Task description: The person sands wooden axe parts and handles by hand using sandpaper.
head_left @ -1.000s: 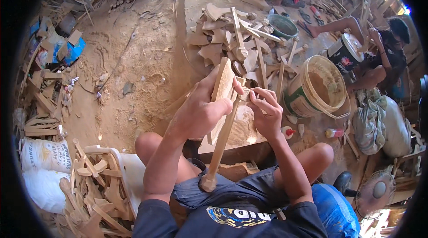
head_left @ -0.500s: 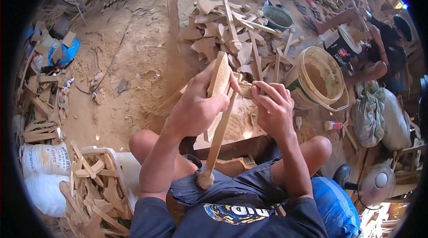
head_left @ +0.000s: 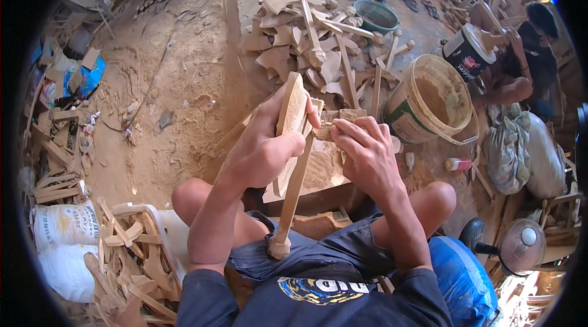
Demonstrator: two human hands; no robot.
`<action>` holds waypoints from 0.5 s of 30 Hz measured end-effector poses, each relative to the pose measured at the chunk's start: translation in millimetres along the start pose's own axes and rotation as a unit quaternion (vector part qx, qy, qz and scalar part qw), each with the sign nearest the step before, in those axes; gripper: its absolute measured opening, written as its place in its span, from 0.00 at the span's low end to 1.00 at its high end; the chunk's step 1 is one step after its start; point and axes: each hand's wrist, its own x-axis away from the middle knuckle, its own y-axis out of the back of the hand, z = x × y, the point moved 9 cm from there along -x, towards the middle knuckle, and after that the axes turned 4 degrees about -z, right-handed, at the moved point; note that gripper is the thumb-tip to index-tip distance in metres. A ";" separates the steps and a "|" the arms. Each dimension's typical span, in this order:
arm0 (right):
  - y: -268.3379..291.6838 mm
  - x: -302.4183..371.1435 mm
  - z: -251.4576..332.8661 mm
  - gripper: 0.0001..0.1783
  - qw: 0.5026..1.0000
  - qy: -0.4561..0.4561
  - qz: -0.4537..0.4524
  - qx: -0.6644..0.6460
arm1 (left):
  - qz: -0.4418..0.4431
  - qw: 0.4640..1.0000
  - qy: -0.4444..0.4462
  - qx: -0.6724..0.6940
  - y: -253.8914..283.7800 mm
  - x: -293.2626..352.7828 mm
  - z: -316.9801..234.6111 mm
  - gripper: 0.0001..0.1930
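Note:
My left hand (head_left: 263,146) is wrapped round an unpainted wooden axe (head_left: 296,189), its thumb across the wood. The flat blade-like part stands nearly edge-on, while the square handle slants down to a carved knob near my lap. At the head, my right hand (head_left: 370,152) is closed, its fingertips pinching a small tan, rough-looking piece (head_left: 323,132) against or very close to the wood. What that piece is I cannot make out. Beneath both hands lies a dusty pale board (head_left: 321,171) between my knees.
Ahead lies a pile of cut wooden pieces (head_left: 275,60). To the right stand a dusty bucket (head_left: 404,109), a co-worker (head_left: 527,51) beside a black-and-white bucket (head_left: 459,60), and a fan (head_left: 520,247). A white bin (head_left: 165,229) with wooden offcuts is at my left.
My right hand has moved left, bringing the small tan piece up to the axe's head. The axe, still in my left hand, has shifted slightly left with the view.

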 end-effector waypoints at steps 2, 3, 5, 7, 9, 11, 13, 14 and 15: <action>1.6 2.3 -5.2 0.20 1.000 -0.001 0.007 -0.024 | 0.000 1.000 -0.001 0.002 -0.6 -1.4 -1.7 0.20; 1.1 3.4 -7.6 0.19 0.999 -0.001 0.015 -0.050 | 0.006 0.999 0.018 -0.030 0.0 -1.3 -2.4 0.25; 7.5 0.0 -15.7 0.19 0.996 -0.004 -0.029 -0.080 | 0.015 0.997 0.038 -0.064 0.3 -2.7 -4.2 0.29; 16.1 -4.2 -29.0 0.12 0.984 -0.028 -0.120 -0.131 | 0.017 0.998 0.030 -0.054 -1.2 -2.6 -7.4 0.30; 8.9 -1.4 -39.6 0.11 0.980 -0.035 -0.148 -0.128 | 0.021 0.998 0.030 -0.049 -5.3 -3.2 -8.4 0.30; 5.5 1.5 -42.8 0.08 0.978 -0.045 -0.164 -0.118 | 0.022 0.998 0.030 -0.046 -6.6 -2.8 -5.7 0.31; -1.6 1.0 -42.5 0.08 0.978 -0.039 -0.171 -0.113 | 0.026 0.999 -0.033 0.021 -7.2 -0.1 -11.8 0.24; -4.6 2.0 -42.4 0.07 0.977 -0.032 -0.179 -0.109 | 0.026 0.999 -0.033 0.021 -5.5 0.8 -12.3 0.24; -6.5 4.1 -39.1 0.12 0.978 -0.007 -0.186 -0.097 | 0.030 0.999 -0.026 0.028 -3.5 1.8 -12.0 0.24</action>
